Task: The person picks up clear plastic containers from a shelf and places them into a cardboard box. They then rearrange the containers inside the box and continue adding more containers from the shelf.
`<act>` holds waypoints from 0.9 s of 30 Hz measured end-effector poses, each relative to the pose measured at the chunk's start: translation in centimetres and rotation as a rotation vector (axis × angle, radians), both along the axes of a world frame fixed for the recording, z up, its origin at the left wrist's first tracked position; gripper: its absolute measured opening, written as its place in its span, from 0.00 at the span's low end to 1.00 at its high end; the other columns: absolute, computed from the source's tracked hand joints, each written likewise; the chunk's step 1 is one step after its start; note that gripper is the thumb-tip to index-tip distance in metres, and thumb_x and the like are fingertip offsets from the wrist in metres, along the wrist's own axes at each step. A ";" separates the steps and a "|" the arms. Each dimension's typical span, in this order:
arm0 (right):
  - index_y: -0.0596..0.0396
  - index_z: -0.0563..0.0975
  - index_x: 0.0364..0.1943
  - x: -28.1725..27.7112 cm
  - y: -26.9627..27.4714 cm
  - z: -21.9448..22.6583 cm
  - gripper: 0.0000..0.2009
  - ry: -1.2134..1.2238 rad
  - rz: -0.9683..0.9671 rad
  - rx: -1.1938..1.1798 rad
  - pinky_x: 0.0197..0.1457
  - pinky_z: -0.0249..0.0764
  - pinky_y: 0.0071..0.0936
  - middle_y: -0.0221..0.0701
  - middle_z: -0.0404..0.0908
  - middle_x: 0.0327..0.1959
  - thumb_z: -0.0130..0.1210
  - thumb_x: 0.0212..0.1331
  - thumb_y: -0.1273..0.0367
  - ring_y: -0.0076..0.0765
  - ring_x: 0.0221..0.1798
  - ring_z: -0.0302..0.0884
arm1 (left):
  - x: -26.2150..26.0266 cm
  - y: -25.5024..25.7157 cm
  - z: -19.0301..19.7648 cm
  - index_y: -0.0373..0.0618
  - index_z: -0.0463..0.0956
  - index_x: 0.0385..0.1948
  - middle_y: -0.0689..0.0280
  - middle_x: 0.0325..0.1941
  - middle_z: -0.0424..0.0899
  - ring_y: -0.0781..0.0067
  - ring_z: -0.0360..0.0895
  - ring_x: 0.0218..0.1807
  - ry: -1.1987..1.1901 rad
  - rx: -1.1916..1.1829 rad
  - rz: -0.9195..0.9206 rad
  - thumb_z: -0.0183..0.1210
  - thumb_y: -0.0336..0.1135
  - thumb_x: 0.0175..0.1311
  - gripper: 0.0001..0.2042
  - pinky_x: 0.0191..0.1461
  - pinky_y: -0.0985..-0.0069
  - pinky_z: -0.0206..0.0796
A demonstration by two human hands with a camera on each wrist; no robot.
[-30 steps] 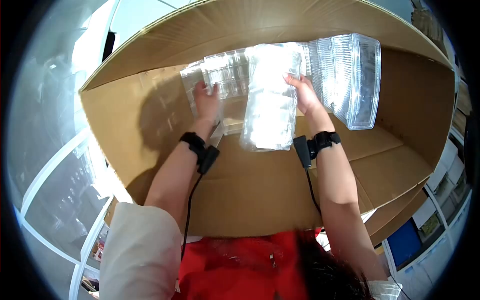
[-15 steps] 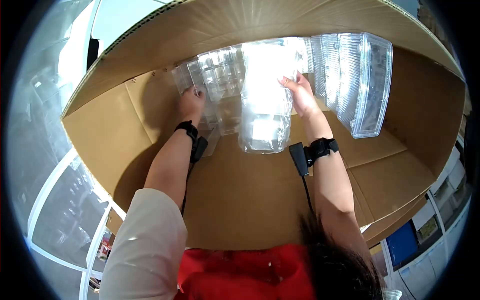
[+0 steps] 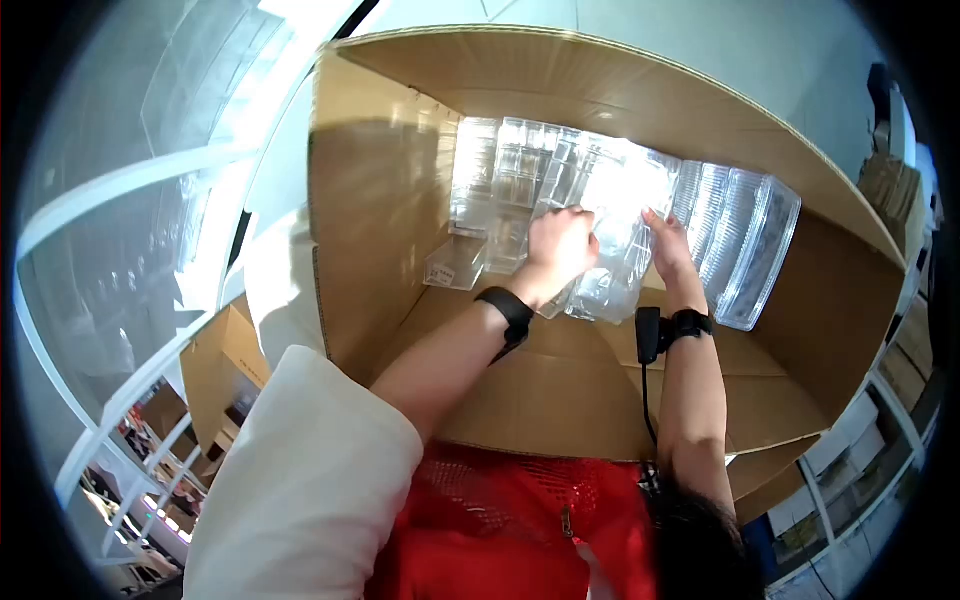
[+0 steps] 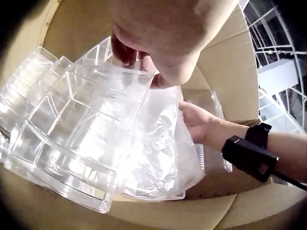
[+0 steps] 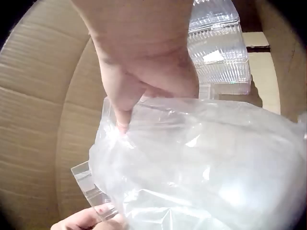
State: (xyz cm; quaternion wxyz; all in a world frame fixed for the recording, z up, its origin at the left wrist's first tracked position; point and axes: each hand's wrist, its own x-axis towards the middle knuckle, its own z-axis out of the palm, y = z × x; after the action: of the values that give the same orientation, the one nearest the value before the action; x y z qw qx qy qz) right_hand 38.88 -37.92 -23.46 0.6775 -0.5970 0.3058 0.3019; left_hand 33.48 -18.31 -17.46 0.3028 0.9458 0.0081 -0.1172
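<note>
My left hand (image 3: 562,248) curls its fingers at the top of a clear divided plastic organizer (image 4: 53,112). In the right wrist view its fingertips pinch the clear plastic edge (image 5: 91,189). Right against the organizer stands a clear plastic box wrapped in a crinkled bag (image 3: 615,230), bright with glare. My right hand (image 3: 672,250) grips this bagged box from its right side, the thumb over the bag and the other fingers hidden behind it. Both things stand inside a big cardboard box (image 3: 560,375).
More clear divided organizers (image 3: 473,175) line the far wall on the left. A small clear piece with a label (image 3: 455,265) lies at the left. Ribbed clear containers (image 3: 740,235) lean at the right. Cardboard walls surround both arms; white-framed shelving (image 3: 60,400) stands outside, left.
The left hand has moved right from the left-hand organizers to the bagged box, with an organizer now beside it. The right hand stays on the bagged box. The head view has shifted.
</note>
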 end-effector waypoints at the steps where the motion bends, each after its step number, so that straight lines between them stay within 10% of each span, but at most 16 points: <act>1: 0.68 0.64 0.52 -0.2 0.0 0.2 0.24 0.003 -0.019 -0.025 0.52 0.68 0.29 0.39 0.74 0.46 0.59 0.53 0.70 0.35 0.48 0.72 | -0.2 -0.1 0.1 0.44 0.79 0.29 0.61 0.28 0.80 0.64 0.78 0.22 -0.024 0.002 0.024 0.55 0.36 0.46 0.10 0.25 0.69 0.72; 20: 0.64 0.68 0.51 -2.1 0.3 -4.7 0.20 0.030 -0.018 -0.243 0.47 0.69 0.29 0.38 0.74 0.46 0.52 0.60 0.64 0.34 0.45 0.72 | -0.1 -2.5 2.5 0.43 0.77 0.26 0.64 0.28 0.79 0.65 0.80 0.29 -0.055 -0.056 -0.081 0.57 0.33 0.43 0.08 0.30 0.71 0.72; 27: 0.63 0.55 0.62 -1.1 1.9 -0.3 0.34 -0.040 -0.206 0.255 0.67 0.51 0.33 0.46 0.59 0.62 0.39 0.63 0.47 0.39 0.64 0.56 | -0.6 -4.1 1.1 0.43 0.77 0.26 0.64 0.30 0.79 0.66 0.79 0.33 0.021 -0.010 -0.184 0.58 0.32 0.43 0.08 0.32 0.71 0.72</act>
State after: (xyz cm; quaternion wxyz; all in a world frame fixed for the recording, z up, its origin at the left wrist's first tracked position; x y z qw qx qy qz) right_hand 37.78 -35.97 -23.77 0.7812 -0.4775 0.3109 0.2552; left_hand 32.86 -22.37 -16.37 0.2956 0.9396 -0.0762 -0.1545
